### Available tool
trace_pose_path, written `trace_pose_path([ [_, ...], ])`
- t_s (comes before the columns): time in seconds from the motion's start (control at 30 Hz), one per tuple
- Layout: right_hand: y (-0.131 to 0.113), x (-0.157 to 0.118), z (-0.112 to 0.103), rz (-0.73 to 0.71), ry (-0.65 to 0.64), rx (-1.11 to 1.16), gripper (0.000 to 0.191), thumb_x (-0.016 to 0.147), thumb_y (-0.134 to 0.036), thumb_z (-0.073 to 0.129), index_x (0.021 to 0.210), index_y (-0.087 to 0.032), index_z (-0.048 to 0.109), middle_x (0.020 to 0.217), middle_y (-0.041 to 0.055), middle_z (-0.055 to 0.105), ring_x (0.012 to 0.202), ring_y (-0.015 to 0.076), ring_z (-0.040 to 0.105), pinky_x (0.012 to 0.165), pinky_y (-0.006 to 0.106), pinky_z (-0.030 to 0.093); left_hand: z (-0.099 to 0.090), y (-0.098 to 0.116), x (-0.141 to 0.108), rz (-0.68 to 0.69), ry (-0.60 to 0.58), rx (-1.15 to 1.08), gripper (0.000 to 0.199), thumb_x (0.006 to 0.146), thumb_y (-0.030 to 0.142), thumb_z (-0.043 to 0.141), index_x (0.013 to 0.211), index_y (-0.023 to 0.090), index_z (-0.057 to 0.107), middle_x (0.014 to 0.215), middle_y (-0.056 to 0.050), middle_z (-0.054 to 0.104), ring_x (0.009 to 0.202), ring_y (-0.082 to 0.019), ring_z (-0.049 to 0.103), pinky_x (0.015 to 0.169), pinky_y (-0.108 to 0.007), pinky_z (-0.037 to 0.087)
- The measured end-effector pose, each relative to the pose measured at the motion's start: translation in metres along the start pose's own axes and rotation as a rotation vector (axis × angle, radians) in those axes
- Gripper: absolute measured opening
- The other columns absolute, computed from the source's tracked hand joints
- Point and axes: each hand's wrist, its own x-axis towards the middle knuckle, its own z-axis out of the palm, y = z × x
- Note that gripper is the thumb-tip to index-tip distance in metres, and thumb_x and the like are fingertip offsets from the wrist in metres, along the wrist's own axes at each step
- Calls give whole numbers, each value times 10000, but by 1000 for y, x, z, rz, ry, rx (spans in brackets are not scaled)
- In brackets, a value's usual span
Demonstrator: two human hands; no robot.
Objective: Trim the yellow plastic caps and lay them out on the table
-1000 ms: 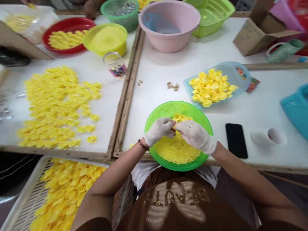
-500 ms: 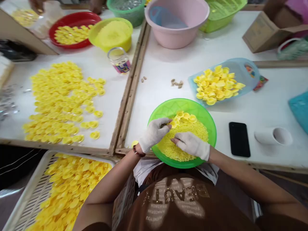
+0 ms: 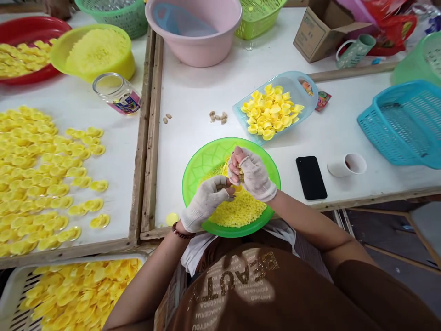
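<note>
A green bowl lies in front of me, partly filled with small yellow pellets. My left hand, in a white fingerless glove, pinches a small yellow plastic cup over the bowl. Just above it, my gloved right hand is curled closed, and some yellow pellets show between its fingers. More small cups under the hands are mostly hidden. Beyond the bowl, a clear blue scoop-shaped tray carries a heap of yellow cups.
Rows of yellow cups cover the left table, past a wooden strip. A jar, a yellow basin and a pink basin stand farther back. To the right are a phone, a paper cup and a blue basket.
The view has swung to the right. My right hand has risen from the pellets to beside the left fingertips, now curled upward. My left hand stays over the bowl, still pinching.
</note>
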Motion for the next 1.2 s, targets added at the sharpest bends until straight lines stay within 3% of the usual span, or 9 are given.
trace_pose_path([
  [0.3, -12, -3, -11, -1, 7, 31, 525, 901, -668, 668, 710, -224, 464, 560, -90, 402, 408, 55, 384, 400, 214, 235, -6, 0, -3, -69, 40, -62, 395, 741, 370, 871, 994, 131, 685, 925, -37, 689, 794, -143, 654, 789, -298, 577],
  [0.5, 1, -5, -4, -87, 10, -15, 496, 948, -689, 582, 759, -236, 511, 595, -73, 416, 451, 78, 404, 412, 228, 319, -3, -3, -2, -77, -7, -110, 370, 745, 370, 877, 972, 134, 705, 924, -25, 669, 788, -126, 630, 754, -271, 577],
  [0.63, 7, 1, -9, -117, 33, -211, 440, 1000, -641, 531, 888, -224, 616, 635, -52, 495, 517, 105, 505, 437, 230, 402, -4, -3, -2, -85, 24, -117, 392, 724, 365, 889, 982, 137, 702, 916, -24, 678, 775, -127, 642, 761, -275, 572],
  [0.73, 6, 4, -20, -92, 22, -312, 340, 1014, -485, 610, 1142, -175, 665, 967, 38, 688, 799, 159, 673, 666, 306, 587, -8, -3, -3, -97, 47, -121, 404, 716, 364, 890, 990, 143, 692, 895, -25, 691, 785, -147, 661, 787, -309, 581],
  [0.83, 3, 1, -32, -75, 11, -392, 392, 997, -400, 655, 1311, -168, 623, 1279, 105, 657, 1059, 224, 680, 886, 434, 606, -14, -4, -2, -53, 75, -71, 375, 743, 370, 862, 1004, 153, 703, 862, -23, 704, 769, -153, 657, 793, -320, 571],
  [0.97, 0, -12, -47, -58, -20, -534, 302, 1005, -450, 624, 1138, -185, 682, 1032, 54, 695, 870, 186, 649, 772, 350, 546, -20, -4, -3, 104, 248, 190, 284, 788, 355, 808, 987, 161, 751, 942, -55, 743, 864, -181, 661, 806, -302, 535],
  [1.07, 1, -24, -54, -62, -133, -815, 214, 1002, -393, 623, 972, -192, 693, 858, 41, 676, 762, 184, 574, 748, 358, 461, -25, 2, -9, 100, 251, 169, 263, 804, 346, 772, 988, 159, 752, 880, -47, 737, 806, -178, 662, 759, -298, 537],
  [1.13, 4, -30, -58, -111, -305, -1231, 204, 1012, -325, 584, 902, -185, 683, 842, 64, 677, 785, 208, 569, 785, 385, 434, -33, 11, -15, 82, 236, 77, 260, 802, 334, 754, 988, 153, 743, 826, -35, 721, 740, -163, 651, 725, -291, 542],
  [1.2, 8, -32, -61, -189, -472, -1588, 202, 1016, -263, 544, 894, -179, 682, 912, 92, 696, 872, 242, 600, 830, 402, 431, -51, 21, -20, 120, 309, 65, 253, 796, 322, 739, 978, 146, 740, 841, -42, 727, 741, -159, 654, 734, -289, 548],
])
